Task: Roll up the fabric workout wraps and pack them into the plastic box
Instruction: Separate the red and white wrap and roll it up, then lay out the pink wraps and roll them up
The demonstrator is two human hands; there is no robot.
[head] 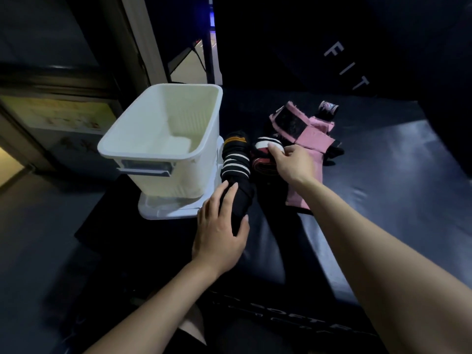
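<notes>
Just at three o'clock of the empty plastic box (163, 129), the black striped wrap (236, 169) lies loose on the dark mat (383, 175). Being soft, light and limp, it is best gathered at one end and rolled tight. Its near end is gripped by the left hand (222, 226), fingers curled round it. A red-and-white wrap (265, 154) is pinched by the outstretched right hand (293, 162); pink wraps (306, 131) lie at one o'clock.
</notes>
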